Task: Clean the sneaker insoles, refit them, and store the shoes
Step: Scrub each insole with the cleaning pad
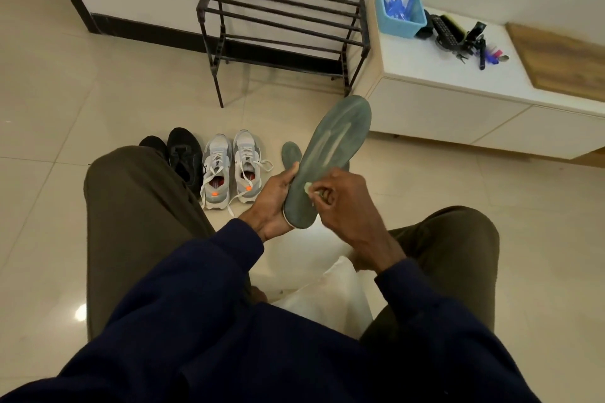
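Left hand [275, 203] curls round insole [330, 154] at heel end, toe tilted up, right of sneakers [232, 167]; presents face for wiping. Right hand [340, 203] pinches pale wad [307, 188], likely a wipe, against it. Second insole [289, 154] on floor just right of sneakers, probably awaiting its turn.

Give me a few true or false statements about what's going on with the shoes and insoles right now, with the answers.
1. The left hand holds the insole by one end. True.
2. The right hand is idle. False: it pinches a small pale wipe against the insole.
3. The grey sneakers sit on the shoe rack. False: they stand on the floor in front of the shoe rack, beside the black shoes.
4. A second insole lies on the floor. True.
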